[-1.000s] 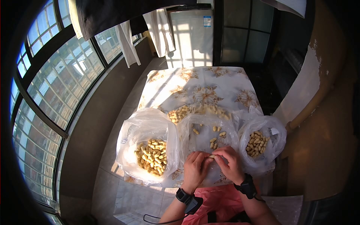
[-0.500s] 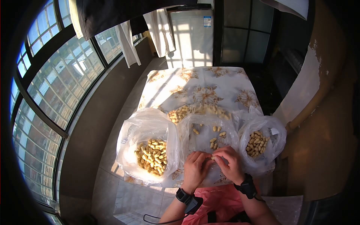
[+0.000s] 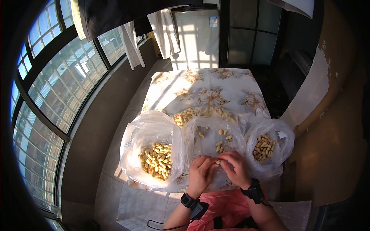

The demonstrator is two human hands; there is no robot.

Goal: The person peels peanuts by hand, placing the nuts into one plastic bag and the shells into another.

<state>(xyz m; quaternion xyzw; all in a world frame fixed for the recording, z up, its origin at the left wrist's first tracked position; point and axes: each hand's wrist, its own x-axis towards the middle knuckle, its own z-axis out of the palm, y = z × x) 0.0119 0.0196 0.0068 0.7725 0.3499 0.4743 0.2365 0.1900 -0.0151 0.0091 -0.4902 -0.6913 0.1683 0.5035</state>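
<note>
Close to the table's near edge, my left hand (image 3: 202, 171) and my right hand (image 3: 235, 168) meet at the fingertips around one peanut (image 3: 218, 162). Both hands are closed in a pinch on it. Just beyond them lies a clear plastic bag (image 3: 200, 131) with several loose peanuts (image 3: 219, 146) on it. To the left an open plastic bag (image 3: 129, 154) holds a big heap of unshelled peanuts (image 3: 156, 161). A smaller open bag (image 3: 283, 148) with more peanuts (image 3: 264, 148) stands by my right hand.
More peanuts (image 3: 184, 116) lie behind the middle bag. The table wears a white flowered cloth (image 3: 212, 82). Windows (image 3: 69, 81) run along the left, hanging clothes (image 3: 163, 32) and a white fridge (image 3: 196, 42) are at the back. A black cable (image 3: 158, 228) trails from my left wrist.
My fingers shift slightly around the peanut, which shows a little more between the fingertips now. The bags and loose peanuts stay where they were.
</note>
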